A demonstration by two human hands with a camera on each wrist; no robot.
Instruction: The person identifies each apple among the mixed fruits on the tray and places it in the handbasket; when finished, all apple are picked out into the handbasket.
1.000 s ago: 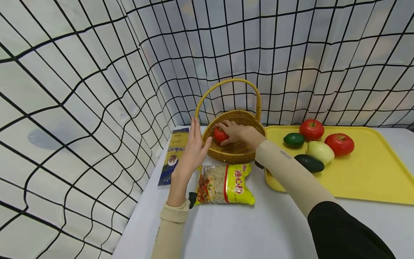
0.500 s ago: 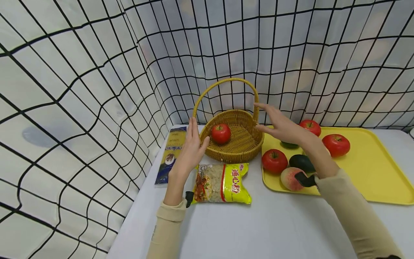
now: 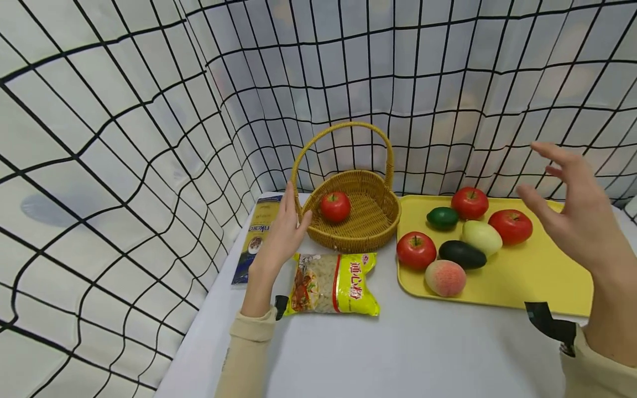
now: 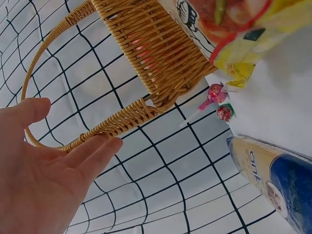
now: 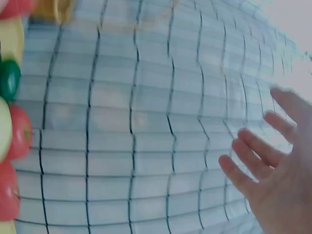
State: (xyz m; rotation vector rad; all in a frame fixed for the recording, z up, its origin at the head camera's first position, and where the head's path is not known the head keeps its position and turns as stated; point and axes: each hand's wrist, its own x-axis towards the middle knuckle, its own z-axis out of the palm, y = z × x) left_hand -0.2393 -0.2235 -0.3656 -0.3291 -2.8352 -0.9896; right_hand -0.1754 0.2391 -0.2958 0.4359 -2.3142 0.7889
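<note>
A second ago our right hand point(image 3: 579, 221) was down in the basket point(image 3: 358, 235) with its fingers round the tomato point(image 3: 335, 206); half a second ago it had let go and was lifting over the basket's right rim; now it is up in the air over the far right end of the yellow tray point(image 3: 557, 287), well apart from the basket. So we judge the tomato delivered: it lies alone on the basket floor, toward the left side, with nothing touching it, and the hand is free again. That hand is spread wide, fingers straight and parted, holding nothing and touching nothing; the right wrist view shows the same splayed fingers point(image 5: 253, 161) against the grid backdrop. Below and to its left the tray carries three red apples or tomatoes, a lime point(image 3: 442, 218), a pale mango-like fruit point(image 3: 481, 237), an avocado point(image 3: 462, 254) and a peach point(image 3: 445, 277). Our left hand point(image 3: 282, 235) has hardly moved across the three moments: it stays flat and upright against the basket's left side, fingers straight and together, thumb near the rim; in the left wrist view the fingertips point(image 4: 100, 146) lie along the base of the handle point(image 4: 58, 63). Whether the palm presses the wicker or only rests beside it we cannot tell. A pasta bag point(image 3: 330, 284) lies just in front of the basket, and a noodle packet point(image 3: 256, 237) lies under the left hand's far side.
</note>
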